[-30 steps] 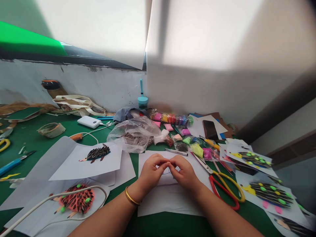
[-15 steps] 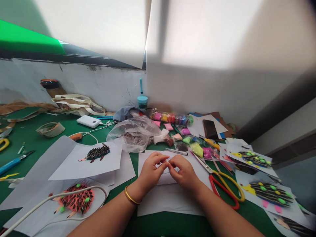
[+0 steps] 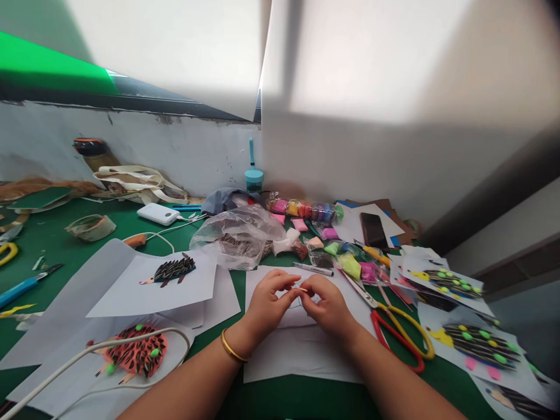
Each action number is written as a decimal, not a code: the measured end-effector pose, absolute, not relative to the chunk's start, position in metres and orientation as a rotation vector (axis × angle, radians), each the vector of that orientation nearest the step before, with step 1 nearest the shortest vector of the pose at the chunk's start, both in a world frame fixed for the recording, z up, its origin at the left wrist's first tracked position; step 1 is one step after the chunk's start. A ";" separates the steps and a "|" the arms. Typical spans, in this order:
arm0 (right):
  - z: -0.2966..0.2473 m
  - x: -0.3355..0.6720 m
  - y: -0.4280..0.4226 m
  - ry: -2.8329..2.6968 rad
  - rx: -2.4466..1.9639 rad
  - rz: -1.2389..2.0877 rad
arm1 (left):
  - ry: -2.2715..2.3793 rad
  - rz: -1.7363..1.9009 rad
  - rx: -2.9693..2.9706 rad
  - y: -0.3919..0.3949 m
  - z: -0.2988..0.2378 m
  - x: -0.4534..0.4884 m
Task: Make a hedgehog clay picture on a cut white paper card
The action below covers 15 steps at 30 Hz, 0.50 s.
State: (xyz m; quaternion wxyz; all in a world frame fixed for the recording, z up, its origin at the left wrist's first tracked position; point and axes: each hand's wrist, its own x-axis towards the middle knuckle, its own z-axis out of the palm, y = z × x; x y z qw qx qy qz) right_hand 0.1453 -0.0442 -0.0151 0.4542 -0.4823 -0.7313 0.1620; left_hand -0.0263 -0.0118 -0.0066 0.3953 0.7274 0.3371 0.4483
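Observation:
Above a white sheet of paper [image 3: 301, 356], my left hand [image 3: 271, 300] and my right hand [image 3: 326, 303] meet at the fingertips. Between their pinched thumbs and forefingers is a tiny pale, peach-coloured piece [image 3: 303, 289]; its material is too small to make out. Faint blue drawn lines show on the paper behind the fingers. A gold bangle [image 3: 234, 347] circles my left wrist. Just beyond the hands lies a capped pen [image 3: 312, 269]. To the right of my right hand rest large scissors [image 3: 396, 326] with red and yellow handles.
Packets of coloured clay [image 3: 350, 265] and a clear plastic bag [image 3: 238, 233] lie behind the hands. Seed-covered hedgehog pictures [image 3: 479, 341] stand at right, others [image 3: 135, 350] at left. A white cable [image 3: 56, 373] crosses the left papers. A craft knife [image 3: 26, 289] lies far left.
My fingertips have shifted slightly, and the pale piece between them shows more plainly now. The hands stay in the same place over the paper.

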 end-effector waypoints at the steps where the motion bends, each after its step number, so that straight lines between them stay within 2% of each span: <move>1: -0.015 0.145 -0.044 -1.830 -1.190 0.380 | 0.858 1.136 1.877 -0.012 -0.007 -0.026; 9: -0.013 0.145 -0.045 -1.736 -1.201 0.535 | 0.967 1.139 1.810 -0.008 -0.010 -0.026; 15: -0.014 0.145 -0.045 -1.767 -1.237 0.491 | 0.910 1.106 1.820 -0.009 -0.009 -0.026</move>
